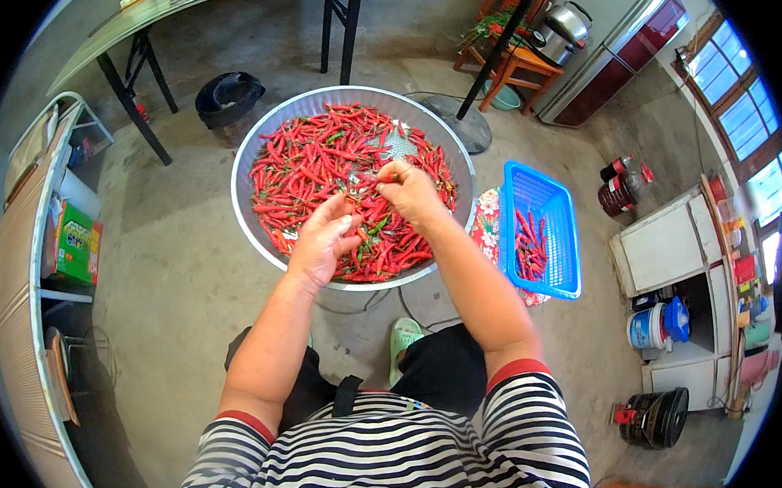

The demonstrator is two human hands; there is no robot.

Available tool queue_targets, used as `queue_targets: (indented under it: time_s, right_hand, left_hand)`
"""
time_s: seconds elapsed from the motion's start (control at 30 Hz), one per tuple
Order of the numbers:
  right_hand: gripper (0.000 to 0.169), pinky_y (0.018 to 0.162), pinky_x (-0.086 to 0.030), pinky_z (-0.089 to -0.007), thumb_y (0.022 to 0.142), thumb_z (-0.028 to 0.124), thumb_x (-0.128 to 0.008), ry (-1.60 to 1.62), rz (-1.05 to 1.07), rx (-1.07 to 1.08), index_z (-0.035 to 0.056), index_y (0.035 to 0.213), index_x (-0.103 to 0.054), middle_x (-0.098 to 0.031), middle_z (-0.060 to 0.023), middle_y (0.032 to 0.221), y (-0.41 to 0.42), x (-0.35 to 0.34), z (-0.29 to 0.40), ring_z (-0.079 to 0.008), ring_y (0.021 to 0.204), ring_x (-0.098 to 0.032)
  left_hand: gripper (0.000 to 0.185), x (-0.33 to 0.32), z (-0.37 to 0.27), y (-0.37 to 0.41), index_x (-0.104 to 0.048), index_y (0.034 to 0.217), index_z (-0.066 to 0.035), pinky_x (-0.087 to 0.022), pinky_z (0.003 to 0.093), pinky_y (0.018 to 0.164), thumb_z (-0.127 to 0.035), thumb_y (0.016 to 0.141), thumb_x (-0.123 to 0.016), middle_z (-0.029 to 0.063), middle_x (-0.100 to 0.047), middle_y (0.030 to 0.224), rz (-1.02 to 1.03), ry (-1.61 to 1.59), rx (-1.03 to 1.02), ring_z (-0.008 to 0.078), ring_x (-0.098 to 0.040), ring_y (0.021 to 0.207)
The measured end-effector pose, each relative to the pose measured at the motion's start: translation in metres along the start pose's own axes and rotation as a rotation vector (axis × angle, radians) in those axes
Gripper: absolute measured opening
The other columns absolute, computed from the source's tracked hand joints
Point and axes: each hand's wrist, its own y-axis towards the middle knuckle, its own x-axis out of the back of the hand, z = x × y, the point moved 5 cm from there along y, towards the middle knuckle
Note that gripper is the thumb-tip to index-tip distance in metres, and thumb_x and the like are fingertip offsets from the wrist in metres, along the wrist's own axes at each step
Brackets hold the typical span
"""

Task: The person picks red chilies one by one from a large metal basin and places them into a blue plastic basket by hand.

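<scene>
A wide round metal basin (241, 206) in front of me holds a heap of red chili peppers (316, 156), with a few green ones among them. My right hand (409, 194) is over the middle of the heap, its thumb and forefinger pinched on a red chili pepper (369, 180). To its left is my left hand (322, 241), palm turned inward and fingers partly curled above the peppers. Red peppers show close by its fingertips; whether it holds one is unclear. Part of the perforated basin bottom (396, 145) shows between the peppers.
A blue plastic basket (511, 184) with some red chilies rests on a floral-covered support (488, 215) right of the basin. Beyond the basin are a black-lined bin (230, 99), a folding table (199, 0) and a pole on a round base (465, 126). Cables lie underneath.
</scene>
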Motion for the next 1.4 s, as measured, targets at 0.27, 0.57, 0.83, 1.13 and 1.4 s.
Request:
queue_targets:
  time_s: [0.27,0.57,0.83,1.13,1.4]
  right_hand:
    - [0.011,0.054,-0.039,-0.0228,0.066,-0.001,-0.053,-0.043,-0.338,0.325,0.0023,0.075,-0.048,-0.047,-0.0021,0.069,-0.040,-0.026,0.022,-0.0089,0.062,-0.045]
    - [0.016,0.058,-0.040,-0.0322,0.061,0.003,-0.059,-0.213,-0.181,0.565,0.0031,0.073,-0.048,-0.048,-0.0104,0.069,-0.064,-0.044,0.028,-0.0259,0.066,-0.049]
    - [0.019,0.064,-0.041,-0.0324,0.060,0.004,-0.060,-0.179,-0.252,0.632,0.0023,0.077,-0.052,-0.049,-0.0109,0.077,-0.070,-0.037,0.022,-0.0255,0.074,-0.048]
    - [0.014,0.066,-0.041,-0.0274,0.066,0.002,-0.055,0.109,-0.186,0.385,0.0000,0.080,-0.053,-0.048,-0.0090,0.085,-0.064,-0.030,0.003,-0.0179,0.076,-0.050]
    - [0.014,0.061,-0.040,-0.0206,0.076,0.005,-0.047,0.814,0.008,-0.116,-0.0004,0.089,-0.047,-0.050,-0.0035,0.080,-0.064,-0.034,-0.010,-0.0081,0.064,-0.049]
  left_hand:
    - [0.039,-0.029,0.027,-0.013,-0.042,0.107,-0.011,-0.037,0.0400,0.080,-0.035,0.075,-0.045,0.0068,-0.046,0.105,0.306,-0.362,0.317,0.0225,-0.045,0.094]
    - [0.022,-0.002,0.034,0.010,-0.047,0.095,-0.005,-0.038,0.0330,0.079,-0.021,0.082,-0.038,0.0076,-0.050,0.094,0.025,-0.560,0.086,0.0201,-0.047,0.089]
    - [0.010,0.004,0.028,0.008,-0.050,0.085,-0.003,-0.042,0.0302,0.071,-0.009,0.078,-0.045,0.0079,-0.054,0.081,-0.093,-0.423,-0.015,0.0189,-0.051,0.077]
    - [0.007,-0.003,0.025,0.000,-0.051,0.081,-0.006,-0.045,0.0305,0.065,-0.009,0.078,-0.046,0.0053,-0.055,0.080,-0.102,-0.298,0.004,0.0155,-0.053,0.076]
    - [0.004,-0.007,0.021,-0.006,-0.051,0.078,-0.006,-0.044,0.0261,0.049,-0.006,0.076,-0.048,0.0045,-0.055,0.073,-0.062,-0.106,0.055,0.0140,-0.053,0.058]
